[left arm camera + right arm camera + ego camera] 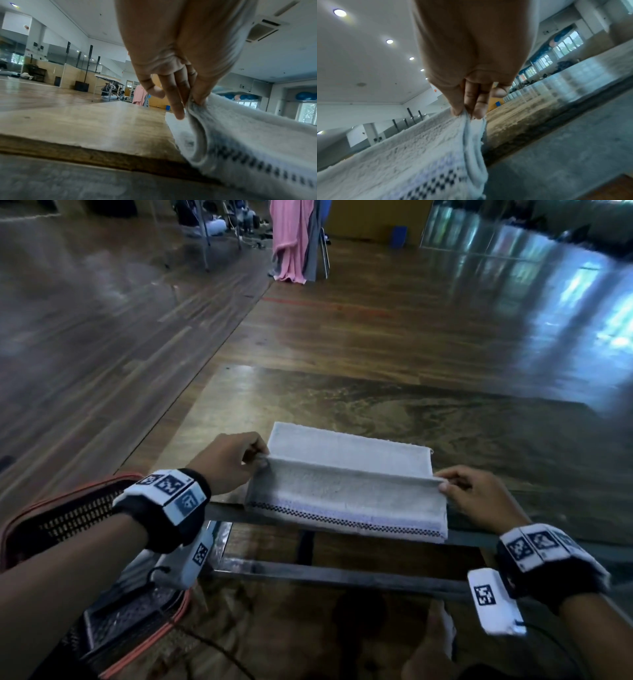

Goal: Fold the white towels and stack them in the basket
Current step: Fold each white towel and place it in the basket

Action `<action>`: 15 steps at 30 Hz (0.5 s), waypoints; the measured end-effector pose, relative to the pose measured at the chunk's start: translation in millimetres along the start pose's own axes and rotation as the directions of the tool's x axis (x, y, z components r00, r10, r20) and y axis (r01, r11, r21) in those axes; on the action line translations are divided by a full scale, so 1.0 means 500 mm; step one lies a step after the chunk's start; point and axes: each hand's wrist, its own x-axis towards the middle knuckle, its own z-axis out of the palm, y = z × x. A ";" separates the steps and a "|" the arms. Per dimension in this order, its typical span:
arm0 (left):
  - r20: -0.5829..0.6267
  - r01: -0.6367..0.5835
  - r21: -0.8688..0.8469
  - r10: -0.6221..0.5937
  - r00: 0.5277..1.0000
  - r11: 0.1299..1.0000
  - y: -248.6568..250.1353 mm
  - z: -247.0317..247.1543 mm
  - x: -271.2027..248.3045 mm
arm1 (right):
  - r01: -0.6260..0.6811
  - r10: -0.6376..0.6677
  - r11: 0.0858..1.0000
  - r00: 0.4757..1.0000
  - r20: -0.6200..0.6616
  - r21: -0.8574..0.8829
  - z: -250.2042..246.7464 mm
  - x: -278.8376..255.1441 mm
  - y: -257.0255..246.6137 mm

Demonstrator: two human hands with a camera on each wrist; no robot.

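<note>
We see a glossy, worn wooden worktop [342, 402] on a dark metal frame [329, 575]. One white towel [346, 484] lies on it at the near edge, its checked band hanging just over that edge.

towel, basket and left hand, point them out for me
towel [346, 494], head view, middle of the raised front panel
basket [68, 508], head view, dark mesh wall under its orange rim
left hand [227, 462], head view, back of the hand
</note>
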 end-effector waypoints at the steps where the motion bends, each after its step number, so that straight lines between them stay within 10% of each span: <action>1: 0.002 -0.007 0.011 0.007 1.000 1.000 -0.006 0.007 0.009 | -0.002 0.001 1.000 1.000 -0.018 -0.023 0.002 0.013 -0.001; 8: 0.251 -0.061 0.406 -0.047 0.967 0.912 -0.010 0.030 0.029 | 0.012 0.016 0.979 0.991 0.136 -0.201 0.012 0.039 -0.002; 15: 0.534 -0.105 0.176 -0.006 0.845 0.979 0.019 -0.032 0.001 | 0.037 0.031 0.975 0.953 0.302 -0.217 -0.018 0.013 -0.034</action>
